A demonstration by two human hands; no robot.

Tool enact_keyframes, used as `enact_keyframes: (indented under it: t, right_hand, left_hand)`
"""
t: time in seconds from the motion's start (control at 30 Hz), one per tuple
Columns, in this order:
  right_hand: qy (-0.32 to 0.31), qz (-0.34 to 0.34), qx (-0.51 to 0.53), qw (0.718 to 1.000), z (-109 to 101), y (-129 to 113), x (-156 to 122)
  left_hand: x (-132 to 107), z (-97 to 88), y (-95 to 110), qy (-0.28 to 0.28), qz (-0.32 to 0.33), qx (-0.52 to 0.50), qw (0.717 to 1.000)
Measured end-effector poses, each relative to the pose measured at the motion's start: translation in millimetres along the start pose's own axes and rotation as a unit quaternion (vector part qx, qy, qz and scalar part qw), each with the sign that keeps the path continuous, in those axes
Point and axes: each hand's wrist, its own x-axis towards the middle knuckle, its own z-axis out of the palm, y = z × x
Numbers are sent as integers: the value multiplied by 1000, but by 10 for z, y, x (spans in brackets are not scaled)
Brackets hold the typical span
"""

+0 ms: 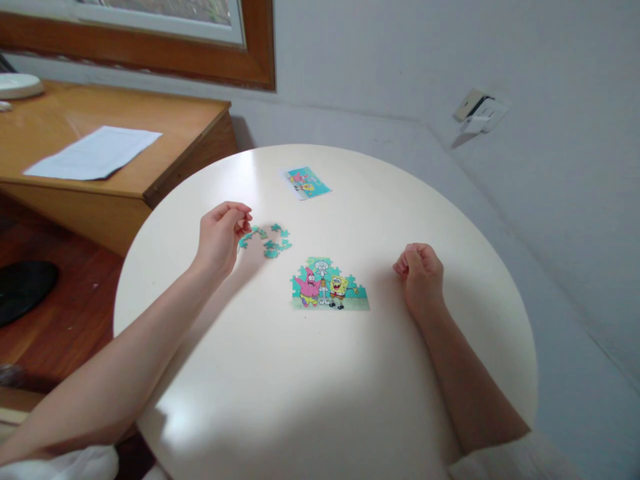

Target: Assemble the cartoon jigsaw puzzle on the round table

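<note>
Round white desk [320, 380] is carrying the work. Landmark: the assembled puzzle section [327, 288], lying flat near mid-desk, its upper outline running jagged; it is showing 3 cartoon figures on a green ground. Right hand [423, 275] is resting just right of the section, not touching it; its fingers are curling into a loose fist, thumb pressing over them. Left hand [220, 233] is hovering beyond and left of the section, beside the loose pieces [271, 253]; its fingers are bending inward, thumb and index tips drawing close. Whether they are pinching a piece: cannot tell. The loose pieces are lying scattered, also beyond-left of the section. Picture card [310, 183] is lying farther beyond it. Paper sheet [97, 153] is lying well left of the section, on a wooden desk [193, 113].
</note>
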Motion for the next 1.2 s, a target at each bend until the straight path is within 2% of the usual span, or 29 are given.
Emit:
enact_keyframes:
  t: [0.3,0.67,0.97,1.2]
  right_hand:
    - [36,28,-34,998,-13,8,17]
    - [32,24,-110,993,-7,-73,-54]
    - [22,-29,-117,992,-12,-26,-29]
    - [61,-45,-96,992,-47,25,-14]
  left_hand:
    - [-11,13,9,1,-2,-5,1000]
    - [-13,11,-8,-2,7,-1,1000]
    - [-19,30,14,0,2,7,1000]
    - [-13,22,-2,-1,4,7,1000]
